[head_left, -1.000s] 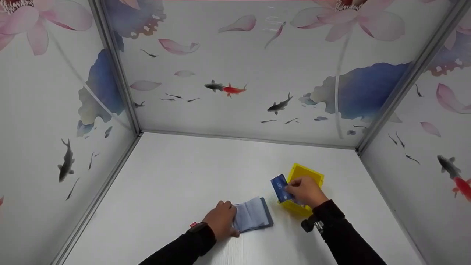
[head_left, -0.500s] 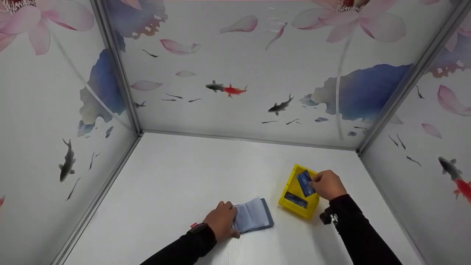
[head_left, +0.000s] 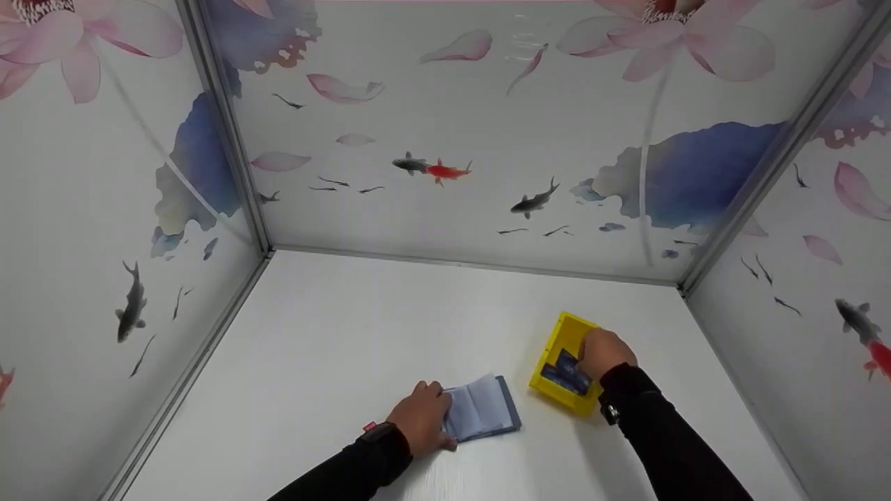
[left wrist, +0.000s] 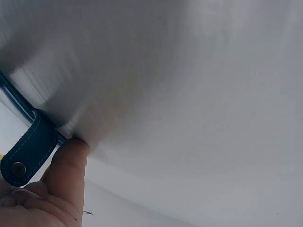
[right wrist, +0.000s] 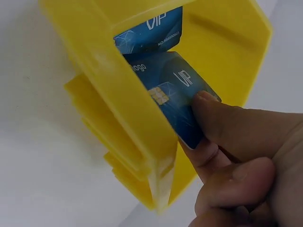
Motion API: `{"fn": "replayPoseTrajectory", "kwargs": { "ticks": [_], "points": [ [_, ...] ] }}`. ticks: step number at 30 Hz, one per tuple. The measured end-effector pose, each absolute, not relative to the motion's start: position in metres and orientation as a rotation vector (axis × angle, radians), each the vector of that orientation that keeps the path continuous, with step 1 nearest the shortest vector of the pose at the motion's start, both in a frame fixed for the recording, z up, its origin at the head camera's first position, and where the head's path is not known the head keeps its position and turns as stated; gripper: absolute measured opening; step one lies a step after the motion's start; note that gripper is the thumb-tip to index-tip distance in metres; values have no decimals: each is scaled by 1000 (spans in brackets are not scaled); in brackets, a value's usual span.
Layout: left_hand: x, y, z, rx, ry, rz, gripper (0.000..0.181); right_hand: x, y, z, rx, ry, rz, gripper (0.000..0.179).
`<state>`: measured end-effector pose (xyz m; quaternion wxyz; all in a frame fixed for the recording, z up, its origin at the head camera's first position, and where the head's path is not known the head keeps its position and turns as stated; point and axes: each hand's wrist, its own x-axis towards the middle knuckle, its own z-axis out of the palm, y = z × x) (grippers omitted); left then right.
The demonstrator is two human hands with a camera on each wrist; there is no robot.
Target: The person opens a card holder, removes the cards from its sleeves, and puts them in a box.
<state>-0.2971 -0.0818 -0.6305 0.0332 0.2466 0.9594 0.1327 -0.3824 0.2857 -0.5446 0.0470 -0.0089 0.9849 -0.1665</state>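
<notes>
My left hand holds the left edge of an opened blue card holder with translucent sleeves, lying on the table. In the left wrist view, its thumb touches the holder's edge beside a teal strap with a metal snap. With thumb and fingers, my right hand pinches a blue VIP card with a gold chip, inside a yellow bin. Another blue VIP card lies in the bin, partly covered by the pinched one. The holder's far-left part is hidden under my left hand.
The white table is bounded by a back wall and side walls printed with flowers and fish. Grey metal strips run along the table's edges. The yellow bin stands right of the card holder.
My right hand has carried the VIP card from the bin's left side over and down into the bin, beside the other card. My left hand stays on the card holder.
</notes>
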Motion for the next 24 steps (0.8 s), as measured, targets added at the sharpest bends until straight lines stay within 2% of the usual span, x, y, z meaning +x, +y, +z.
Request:
{"fn": "replayPoseTrajectory", "kwargs": {
  "ticks": [19, 24],
  "points": [
    [-297, -81, -632, 744, 2951, 409, 60, -391, 259, -561, -150, 2988, -196, 26],
    [-301, -81, -639, 721, 2951, 403, 59, -396, 257, -564, -91, 2939, -206, 18]
  ]
}}
